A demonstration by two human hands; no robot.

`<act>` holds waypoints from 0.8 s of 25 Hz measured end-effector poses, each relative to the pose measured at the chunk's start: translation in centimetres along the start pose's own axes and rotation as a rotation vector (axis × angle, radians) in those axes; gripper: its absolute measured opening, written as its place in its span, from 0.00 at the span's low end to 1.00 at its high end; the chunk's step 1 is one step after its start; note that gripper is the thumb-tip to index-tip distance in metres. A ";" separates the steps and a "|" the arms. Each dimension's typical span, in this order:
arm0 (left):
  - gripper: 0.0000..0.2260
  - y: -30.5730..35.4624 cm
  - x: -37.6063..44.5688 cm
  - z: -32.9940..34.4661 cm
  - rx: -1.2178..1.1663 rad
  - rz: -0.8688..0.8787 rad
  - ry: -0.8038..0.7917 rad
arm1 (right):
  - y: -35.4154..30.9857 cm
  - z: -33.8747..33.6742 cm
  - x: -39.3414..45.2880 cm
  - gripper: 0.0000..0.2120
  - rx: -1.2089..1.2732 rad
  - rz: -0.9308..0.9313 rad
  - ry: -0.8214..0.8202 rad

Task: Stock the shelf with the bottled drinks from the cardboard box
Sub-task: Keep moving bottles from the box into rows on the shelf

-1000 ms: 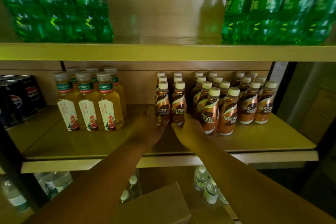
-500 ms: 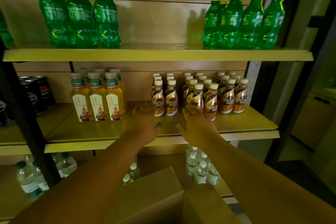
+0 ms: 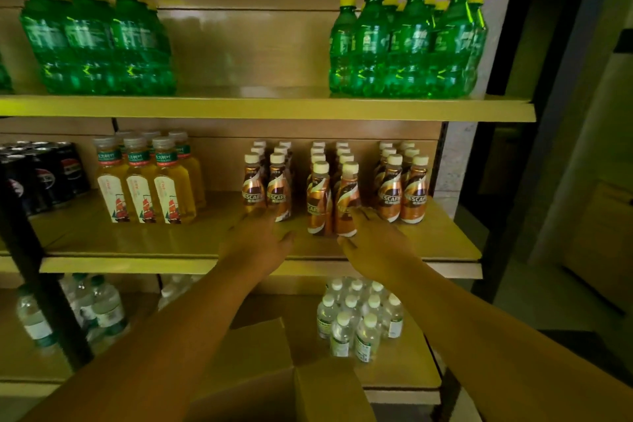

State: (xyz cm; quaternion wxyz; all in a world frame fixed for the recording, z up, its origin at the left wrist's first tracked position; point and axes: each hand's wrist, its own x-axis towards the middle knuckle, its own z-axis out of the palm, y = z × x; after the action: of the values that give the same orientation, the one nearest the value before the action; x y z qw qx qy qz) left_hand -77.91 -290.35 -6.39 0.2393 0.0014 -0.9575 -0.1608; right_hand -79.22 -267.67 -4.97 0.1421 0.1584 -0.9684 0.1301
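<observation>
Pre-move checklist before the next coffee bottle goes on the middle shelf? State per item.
1. Left hand free: ok, fingers relaxed, holds nothing.
2. Right hand free: ok, fingers straight by the front coffee bottles.
3. Coffee bottles upright: ok.
4. Free space on the middle shelf in front of the rows: ok.
5. Box open and within reach: ok, flaps up below the arms.
6. Bottles left in box: cannot tell, inside hidden.

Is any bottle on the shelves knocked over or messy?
No, nothing is knocked over or spilled. The coffee bottles stand upright in rows on the middle shelf. Only the middle pair sits a little further forward than its neighbours, by the right hand.
</observation>
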 end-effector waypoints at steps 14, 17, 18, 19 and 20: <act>0.42 2.7 5.6 5.3 -0.305 -0.164 -0.124 | 3.2 0.4 4.1 0.30 0.145 0.107 -0.052; 0.39 3.0 6.2 6.1 -0.406 -0.232 -0.160 | 3.1 1.5 5.2 0.31 0.348 0.225 -0.057; 0.37 3.3 6.3 6.2 -0.435 -0.244 -0.164 | 3.1 1.8 5.7 0.30 0.437 0.268 -0.045; 0.34 3.5 6.5 6.5 -0.456 -0.257 -0.165 | 3.1 2.1 6.2 0.29 0.506 0.296 -0.033; 0.30 3.6 6.7 6.9 -0.468 -0.263 -0.171 | 3.2 2.5 6.6 0.28 0.552 0.311 -0.020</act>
State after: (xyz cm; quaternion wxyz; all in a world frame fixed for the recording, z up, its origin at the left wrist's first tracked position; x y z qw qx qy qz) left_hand -86.71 -285.37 -8.00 0.1288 0.0570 -0.9026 -0.4067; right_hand -86.91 -267.30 -5.88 0.0624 0.0425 -0.9105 0.4065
